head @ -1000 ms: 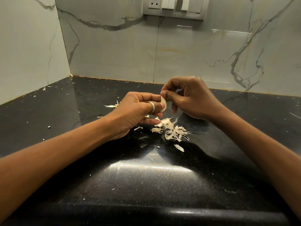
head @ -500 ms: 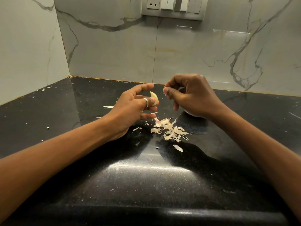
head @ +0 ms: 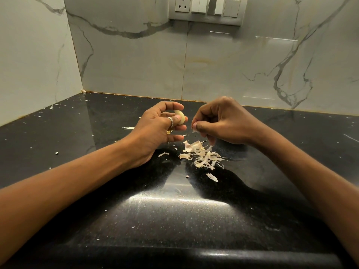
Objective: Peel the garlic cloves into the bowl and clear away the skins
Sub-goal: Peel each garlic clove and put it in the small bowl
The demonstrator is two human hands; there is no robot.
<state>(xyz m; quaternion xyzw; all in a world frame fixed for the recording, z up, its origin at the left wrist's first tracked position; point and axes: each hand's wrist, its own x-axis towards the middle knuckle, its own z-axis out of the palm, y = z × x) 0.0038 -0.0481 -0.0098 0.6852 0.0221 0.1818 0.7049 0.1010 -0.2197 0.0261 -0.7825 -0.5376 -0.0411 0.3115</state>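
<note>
My left hand [head: 157,125] pinches the garlic clove [head: 179,117] above the black counter [head: 174,214]; my right hand [head: 221,121], just beside, nips a skin scrap [head: 193,129]. The skin pile [head: 202,156] lies beneath, open counter reaching toward the front edge.

Skin pile [head: 202,155] lies on countertop [head: 174,220] below/between hands; L hand [head: 157,127] w/ clove [head: 179,117] left of R hand [head: 223,121]; switch panel [head: 206,9] on wall behind.

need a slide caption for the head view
Left hand holds a garlic clove; right hand pinches a strip of skin above the skin pile.
</note>
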